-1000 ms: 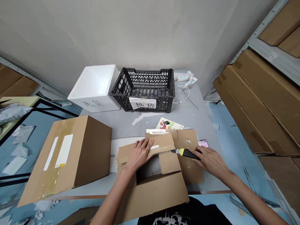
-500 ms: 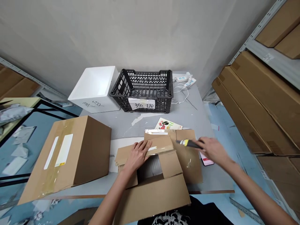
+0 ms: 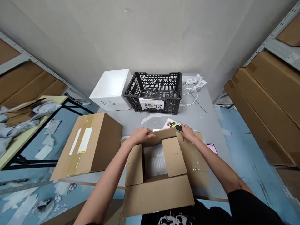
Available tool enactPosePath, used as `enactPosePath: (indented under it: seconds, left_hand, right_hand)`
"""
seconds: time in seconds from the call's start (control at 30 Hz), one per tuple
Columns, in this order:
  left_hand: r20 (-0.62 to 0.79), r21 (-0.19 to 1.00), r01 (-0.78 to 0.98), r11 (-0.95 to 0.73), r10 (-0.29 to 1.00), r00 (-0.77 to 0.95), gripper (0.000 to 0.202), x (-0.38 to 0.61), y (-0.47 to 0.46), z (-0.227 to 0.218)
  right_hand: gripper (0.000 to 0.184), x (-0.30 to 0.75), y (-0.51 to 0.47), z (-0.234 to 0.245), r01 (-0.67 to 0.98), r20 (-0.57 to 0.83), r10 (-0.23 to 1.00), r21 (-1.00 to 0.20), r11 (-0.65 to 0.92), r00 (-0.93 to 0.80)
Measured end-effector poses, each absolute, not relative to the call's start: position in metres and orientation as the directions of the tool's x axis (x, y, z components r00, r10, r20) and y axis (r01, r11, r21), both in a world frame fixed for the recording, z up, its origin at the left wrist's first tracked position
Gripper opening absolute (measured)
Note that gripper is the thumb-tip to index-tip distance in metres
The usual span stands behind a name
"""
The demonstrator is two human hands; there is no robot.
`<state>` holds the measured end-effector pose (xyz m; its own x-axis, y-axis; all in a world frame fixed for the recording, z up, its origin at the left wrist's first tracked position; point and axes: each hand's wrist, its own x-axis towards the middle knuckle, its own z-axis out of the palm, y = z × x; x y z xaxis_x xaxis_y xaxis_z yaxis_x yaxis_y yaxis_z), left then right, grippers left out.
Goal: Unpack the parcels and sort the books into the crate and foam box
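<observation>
An open cardboard box (image 3: 159,193) sits at the table's front edge, its near and side flaps folded outward. A whitish ribbed sheet (image 3: 156,161) shows inside it. My left hand (image 3: 142,136) grips the box's far flap, thumb on the near face and the other fingers partly hidden behind it. In my right hand (image 3: 187,132) is a box cutter (image 3: 178,127) with a black and yellow body, held closed-fisted at the far right corner of that flap. Its blade cannot be made out. A flattened cardboard piece (image 3: 198,165) lies under my right forearm.
A taped, labelled carton (image 3: 93,142) stands to the left. Behind are a white foam box (image 3: 112,93), a black plastic crate (image 3: 154,93) and a power strip (image 3: 199,84) with cables. A phone (image 3: 212,148) and a printed card (image 3: 169,123) lie nearby. Shelves of cartons (image 3: 264,109) flank the right.
My left hand has lifted the far flap, uncovering more of the box's inside. My right hand has brought the box cutter left and away from me to that flap. The view has shifted left.
</observation>
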<state>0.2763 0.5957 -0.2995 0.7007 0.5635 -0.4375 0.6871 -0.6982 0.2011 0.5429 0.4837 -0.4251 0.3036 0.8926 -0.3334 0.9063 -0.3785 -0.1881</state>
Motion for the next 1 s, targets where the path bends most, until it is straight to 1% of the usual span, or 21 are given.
enactPosePath:
  seconds: [0.1, 0.17, 0.23, 0.27, 0.3, 0.33, 0.37, 0.4, 0.47, 0.5, 0.53, 0.6, 0.63, 0.67, 0.73, 0.8, 0.83, 0.9, 0.97, 1.0]
  left_hand:
    - [-0.33, 0.106, 0.773, -0.625, 0.712, 0.62, 0.047, 0.281, 0.607, -0.307]
    - [-0.204, 0.051, 0.798, -0.6, 0.776, 0.597, 0.054, 0.28, 0.606, -0.317]
    - [-0.047, -0.02, 0.792, -0.611, 0.792, 0.609, 0.057, 0.276, 0.598, -0.328]
    - [0.013, -0.054, 0.787, -0.614, 0.788, 0.616, 0.053, 0.273, 0.591, -0.334]
    - [0.04, -0.079, 0.787, -0.612, 0.786, 0.616, 0.046, 0.268, 0.584, -0.339]
    - [0.032, -0.088, 0.791, -0.606, 0.792, 0.61, 0.039, 0.263, 0.576, -0.345]
    - [-0.005, -0.079, 0.795, -0.601, 0.798, 0.603, 0.035, 0.256, 0.568, -0.35]
    - [-0.057, -0.062, 0.798, -0.599, 0.8, 0.597, 0.035, 0.25, 0.56, -0.355]
    - [-0.171, -0.021, 0.798, -0.602, 0.789, 0.59, 0.045, 0.236, 0.546, -0.363]
    - [-0.219, -0.009, 0.797, -0.604, 0.779, 0.588, 0.054, 0.23, 0.541, -0.366]
    - [-0.26, -0.005, 0.796, -0.606, 0.769, 0.584, 0.064, 0.226, 0.537, -0.368]
    - [-0.327, -0.011, 0.794, -0.608, 0.752, 0.572, 0.073, 0.22, 0.534, -0.369]
    - [-0.35, -0.011, 0.792, -0.611, 0.744, 0.569, 0.073, 0.219, 0.534, -0.368]
    - [-0.369, -0.004, 0.79, -0.614, 0.735, 0.569, 0.072, 0.218, 0.536, -0.367]
    - [-0.396, 0.036, 0.785, -0.618, 0.712, 0.579, 0.071, 0.215, 0.542, -0.365]
    - [-0.392, 0.093, 0.776, -0.623, 0.694, 0.604, 0.068, 0.209, 0.547, -0.363]
    - [-0.377, 0.116, 0.768, -0.63, 0.688, 0.621, 0.065, 0.206, 0.549, -0.362]
    - [-0.332, 0.134, 0.751, -0.646, 0.685, 0.649, 0.059, 0.196, 0.55, -0.359]
    - [-0.297, 0.118, 0.742, -0.659, 0.69, 0.66, 0.054, 0.186, 0.547, -0.352]
    - [-0.278, 0.098, 0.741, -0.664, 0.697, 0.661, 0.052, 0.181, 0.545, -0.347]
  right_hand:
    - [0.035, 0.534, 0.497, -0.448, 0.906, -0.354, 0.882, -0.17, -0.387, 0.311]
    - [0.035, 0.532, 0.497, -0.456, 0.905, -0.352, 0.881, -0.168, -0.39, 0.314]
    - [0.036, 0.533, 0.494, -0.457, 0.9, -0.343, 0.882, -0.176, -0.398, 0.323]
    - [0.036, 0.533, 0.491, -0.454, 0.895, -0.335, 0.882, -0.185, -0.405, 0.33]
    - [0.037, 0.532, 0.486, -0.448, 0.889, -0.323, 0.884, -0.199, -0.414, 0.339]
    - [0.038, 0.53, 0.48, -0.44, 0.881, -0.31, 0.885, -0.215, -0.421, 0.347]
    - [0.04, 0.526, 0.472, -0.43, 0.874, -0.299, 0.887, -0.233, -0.426, 0.352]
    - [0.044, 0.519, 0.463, -0.418, 0.868, -0.279, 0.894, -0.26, -0.423, 0.352]
    - [0.051, 0.496, 0.44, -0.394, 0.862, -0.222, 0.916, -0.32, -0.393, 0.335]
    - [0.057, 0.481, 0.429, -0.383, 0.857, -0.143, 0.937, -0.38, -0.348, 0.318]
    - [0.067, 0.465, 0.419, -0.374, 0.863, -0.079, 0.951, -0.404, -0.305, 0.299]
    - [0.087, 0.435, 0.407, -0.363, 0.893, -0.004, 0.968, -0.385, -0.234, 0.252]
    - [0.09, 0.423, 0.404, -0.36, 0.91, 0.01, 0.972, -0.355, -0.216, 0.234]
    - [0.088, 0.415, 0.404, -0.358, 0.923, 0.01, 0.974, -0.321, -0.212, 0.227]
    - [0.075, 0.407, 0.407, -0.357, 0.935, -0.022, 0.97, -0.263, -0.239, 0.242]
    - [0.066, 0.407, 0.409, -0.355, 0.934, -0.071, 0.966, -0.246, -0.258, 0.248]
    - [0.066, 0.407, 0.409, -0.354, 0.936, -0.085, 0.969, -0.251, -0.245, 0.231]
    - [0.073, 0.405, 0.406, -0.35, 0.953, -0.076, 0.985, -0.249, -0.171, 0.156]
    - [0.076, 0.4, 0.4, -0.345, 0.973, -0.058, 0.994, -0.205, -0.102, 0.092]
    - [0.073, 0.396, 0.397, -0.342, 0.981, -0.06, 0.995, -0.175, -0.084, 0.075]
